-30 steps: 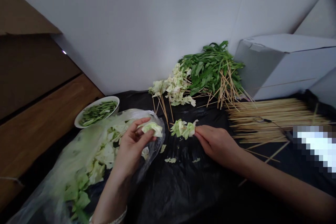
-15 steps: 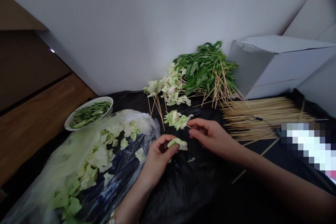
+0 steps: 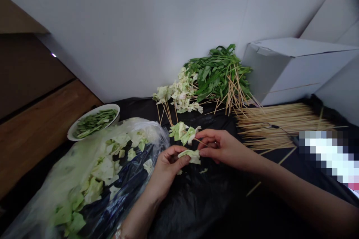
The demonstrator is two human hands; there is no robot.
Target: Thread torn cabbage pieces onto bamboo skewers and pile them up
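Note:
Between thumb and fingers, my left hand (image 3: pixel 169 163) pinches a pale green cabbage piece (image 3: pixel 193 155). My right hand (image 3: pixel 221 145) is closed on a thin wooden skewer (image 3: pixel 202 142) that carries threaded cabbage pieces (image 3: pixel 179 132) at its far end. The right thumb reaches the edge of the piece in my left hand. To the left, loose cut cabbage (image 3: pixel 105 168) lies on a clear plastic bag (image 3: pixel 57 177). Beyond my hands, finished-looking cabbage skewers (image 3: pixel 182 93) lie beside skewered leafy greens (image 3: pixel 217 69).
A white bowl (image 3: pixel 118 115) of cut green vegetable pieces stands at the left. Many bare skewers (image 3: pixel 280 123) lie in a pile at the right, near a white box (image 3: pixel 314 69). Black plastic sheeting (image 3: pixel 193 205) covers the surface; a white wall (image 3: pixel 140 33) rises behind.
My right hand has come lower and slightly left, bringing the loaded skewer left and its thumb to the cabbage piece in my left hand. The left hand has barely moved.

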